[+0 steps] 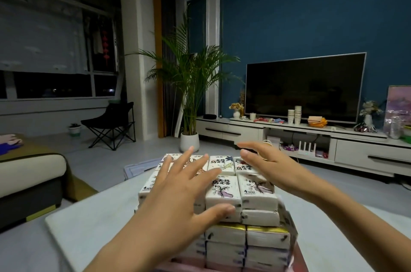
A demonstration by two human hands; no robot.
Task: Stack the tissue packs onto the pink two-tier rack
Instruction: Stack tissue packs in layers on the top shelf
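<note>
"Spreading both hands over the pile like that, what is the person doing?"

"Squaring it up, I am guessing. The tissue packs (258,191) are sitting in layers on the pink two-tier rack (300,259), straight ahead at twelve o'clock from the person, on the white table (93,216). Only slivers of pink are showing, at the stack's six and four o'clock."

"Is either hand gripping anything?"

"No. The left hand (178,196) is lying flat, with its fingers fanned apart over the nine o'clock side of the top layer. Its thumb (222,209) is pressing the near face of a front pack. The right hand (275,168) is hovering at two o'clock, fingers straight and close together, holding nothing. I cannot tell whether it is touching the packs."

"Why flat palms?"

"The packs are looking soft, so pinching would be denting them. Broad open hands are probably steadying the whole top layer at once. The packs at four o'clock are seeming to lean outward past the rack's edge, so that side is looking likeliest to slide."
</note>
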